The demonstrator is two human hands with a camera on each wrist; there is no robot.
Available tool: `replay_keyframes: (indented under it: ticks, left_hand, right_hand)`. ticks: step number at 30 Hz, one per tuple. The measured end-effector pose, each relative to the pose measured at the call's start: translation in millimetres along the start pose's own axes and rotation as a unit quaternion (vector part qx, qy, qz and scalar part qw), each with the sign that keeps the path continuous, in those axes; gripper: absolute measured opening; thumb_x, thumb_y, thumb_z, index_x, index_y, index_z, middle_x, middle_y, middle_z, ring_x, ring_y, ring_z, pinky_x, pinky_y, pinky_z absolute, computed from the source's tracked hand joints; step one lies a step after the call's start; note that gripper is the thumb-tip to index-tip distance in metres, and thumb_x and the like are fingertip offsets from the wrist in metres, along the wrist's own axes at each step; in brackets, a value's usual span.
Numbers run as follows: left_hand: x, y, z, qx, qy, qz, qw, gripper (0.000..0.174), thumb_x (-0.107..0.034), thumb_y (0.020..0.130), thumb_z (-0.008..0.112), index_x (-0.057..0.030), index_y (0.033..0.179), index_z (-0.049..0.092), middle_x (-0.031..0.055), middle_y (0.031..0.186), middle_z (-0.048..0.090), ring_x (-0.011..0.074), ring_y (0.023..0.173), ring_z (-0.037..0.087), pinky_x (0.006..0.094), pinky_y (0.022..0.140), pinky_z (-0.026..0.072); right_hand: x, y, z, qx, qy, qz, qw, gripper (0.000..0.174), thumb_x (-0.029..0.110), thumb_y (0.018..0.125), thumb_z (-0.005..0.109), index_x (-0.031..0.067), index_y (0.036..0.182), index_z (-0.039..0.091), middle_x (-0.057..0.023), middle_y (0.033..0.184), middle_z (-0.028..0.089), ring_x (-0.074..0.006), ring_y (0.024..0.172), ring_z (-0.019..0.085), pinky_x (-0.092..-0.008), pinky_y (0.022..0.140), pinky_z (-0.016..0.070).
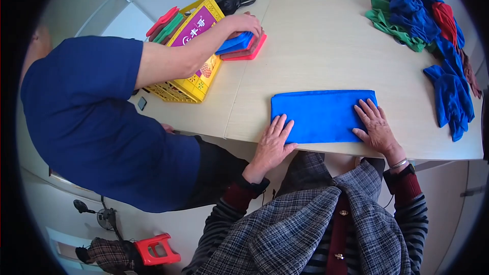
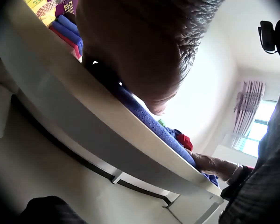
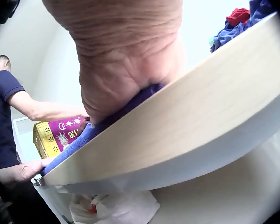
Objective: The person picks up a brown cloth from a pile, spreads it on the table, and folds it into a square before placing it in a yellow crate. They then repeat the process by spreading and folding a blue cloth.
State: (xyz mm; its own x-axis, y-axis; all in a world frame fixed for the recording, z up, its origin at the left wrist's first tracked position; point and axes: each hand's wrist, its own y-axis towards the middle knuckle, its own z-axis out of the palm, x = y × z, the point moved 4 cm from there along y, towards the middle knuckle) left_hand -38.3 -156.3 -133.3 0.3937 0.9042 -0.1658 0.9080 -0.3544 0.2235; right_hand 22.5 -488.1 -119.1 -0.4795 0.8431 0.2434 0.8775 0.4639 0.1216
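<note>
A blue towel [image 1: 322,114] lies as a flat rectangle along the table's near edge, its long sides running left to right. On its near left corner rests my left hand [image 1: 272,144], fingers extended over the cloth. My right hand [image 1: 378,128] lies on the right end, fingers spread and pointing away from me. Neither hand grips the fabric in the head view. In the left wrist view the towel [image 2: 154,125] shows as a thin blue layer at the table rim. The right wrist view has the heel of my hand [image 3: 126,79] low over the cloth.
At left another person [image 1: 102,117] reaches over a yellow crate [image 1: 204,89] to a stack of folded cloths [image 1: 249,51]. A black bag [image 1: 232,2] sits behind. Crumpled blue, green and red cloths [image 1: 412,18] lie heaped at right. A red stool [image 1: 157,249] stands on the floor.
</note>
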Motion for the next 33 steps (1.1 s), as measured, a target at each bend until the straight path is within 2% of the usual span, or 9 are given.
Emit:
replay_keyframes:
  ticks: [3, 6, 10, 14, 19, 21, 23, 25, 33]
  left_hand:
    - [-3.5, -4.0, -4.4, -0.021, -0.007, 0.003, 1.000, 0.068, -0.043, 0.093, 0.064, -0.0039, 0.146, 0.046, 0.0209, 0.150, 0.044, 0.0382, 0.139, 0.041, 0.0468, 0.112, 0.0383]
    - [7.7, 2.4, -27.7, -0.144, -0.124, -0.161, 0.968, 0.054, -0.039, 0.093, 0.065, -0.0007, 0.130, 0.059, 0.0216, 0.133, 0.058, 0.0386, 0.123, 0.055, 0.0470, 0.102, 0.0453]
    - [26.2, 25.2, -9.9, -0.039, -0.019, -0.308, 0.950, 0.049, -0.042, 0.088, 0.071, -0.0001, 0.113, 0.064, 0.0206, 0.118, 0.065, 0.0375, 0.109, 0.062, 0.0479, 0.090, 0.0498]
    - [26.9, 44.5, 0.8, -0.080, -0.055, -0.332, 0.938, 0.045, -0.041, 0.083, 0.075, 0.0006, 0.098, 0.066, 0.0204, 0.104, 0.068, 0.0387, 0.099, 0.065, 0.0493, 0.084, 0.0510]
    - [42.2, 50.7, 18.9, -0.114, -0.166, -0.308, 0.930, 0.045, -0.034, 0.078, 0.077, 0.0028, 0.102, 0.067, 0.0201, 0.094, 0.071, 0.0390, 0.087, 0.069, 0.0486, 0.079, 0.0537]
    - [68.9, 45.0, 44.1, -0.167, -0.296, -0.277, 0.899, 0.045, -0.028, 0.075, 0.079, 0.0019, 0.107, 0.068, 0.0185, 0.096, 0.073, 0.0340, 0.087, 0.070, 0.0441, 0.080, 0.0549]
    - [83.0, 52.6, 44.7, -0.096, -0.437, -0.262, 0.855, 0.049, -0.016, 0.078, 0.079, 0.0009, 0.121, 0.063, 0.0154, 0.107, 0.072, 0.0245, 0.092, 0.069, 0.0387, 0.082, 0.0553]
    - [79.0, 61.9, 39.9, -0.072, -0.574, -0.253, 0.775, 0.053, -0.013, 0.082, 0.078, 0.0016, 0.129, 0.058, 0.0153, 0.115, 0.070, 0.0271, 0.099, 0.068, 0.0400, 0.089, 0.0542]
    - [97.4, 48.5, 48.4, 0.001, -0.746, -0.340, 0.573, 0.054, -0.017, 0.085, 0.077, -0.0002, 0.133, 0.058, 0.0128, 0.129, 0.064, 0.0275, 0.117, 0.060, 0.0439, 0.103, 0.0474]
  right_hand:
    - [-0.1, -4.6, 0.3, 0.011, 0.000, 0.003, 1.000, 0.075, 0.062, 0.098, 0.046, 0.0109, 0.153, 0.040, -0.0126, 0.161, 0.033, -0.0337, 0.152, 0.022, -0.0524, 0.125, 0.0109]
    - [5.4, -3.7, -1.5, 0.009, -0.014, 0.002, 1.000, 0.071, 0.057, 0.099, 0.048, 0.0100, 0.152, 0.041, -0.0132, 0.160, 0.035, -0.0337, 0.151, 0.024, -0.0525, 0.125, 0.0119]
    - [30.2, 13.7, -1.1, -0.008, -0.063, -0.008, 0.998, 0.065, 0.043, 0.097, 0.058, 0.0065, 0.149, 0.044, -0.0134, 0.157, 0.039, -0.0347, 0.150, 0.027, -0.0521, 0.124, 0.0153]
    - [56.2, 31.5, 9.2, -0.062, -0.059, -0.041, 0.995, 0.063, 0.037, 0.094, 0.062, 0.0049, 0.146, 0.046, -0.0141, 0.154, 0.043, -0.0339, 0.148, 0.031, -0.0514, 0.122, 0.0197]
    - [77.0, 45.9, 15.8, -0.042, 0.042, -0.029, 0.998, 0.064, 0.038, 0.093, 0.065, 0.0068, 0.146, 0.047, -0.0165, 0.153, 0.043, -0.0381, 0.145, 0.033, -0.0541, 0.117, 0.0265]
    - [81.1, 40.6, 25.7, -0.088, 0.018, -0.037, 0.995, 0.063, 0.041, 0.094, 0.062, 0.0085, 0.146, 0.047, -0.0165, 0.154, 0.042, -0.0392, 0.145, 0.033, -0.0560, 0.117, 0.0255]
    - [78.6, 44.4, 38.0, -0.100, -0.003, -0.035, 0.994, 0.063, 0.046, 0.097, 0.057, 0.0093, 0.147, 0.046, -0.0161, 0.155, 0.041, -0.0374, 0.146, 0.032, -0.0564, 0.118, 0.0232]
    - [73.4, 47.8, 45.8, -0.107, -0.013, -0.044, 0.993, 0.065, 0.051, 0.099, 0.049, 0.0088, 0.147, 0.046, -0.0154, 0.157, 0.039, -0.0361, 0.147, 0.031, -0.0564, 0.119, 0.0217]
    - [74.3, 49.0, 47.8, -0.080, 0.006, -0.038, 0.996, 0.064, 0.050, 0.100, 0.048, 0.0093, 0.148, 0.045, -0.0150, 0.157, 0.039, -0.0352, 0.147, 0.031, -0.0560, 0.120, 0.0201]
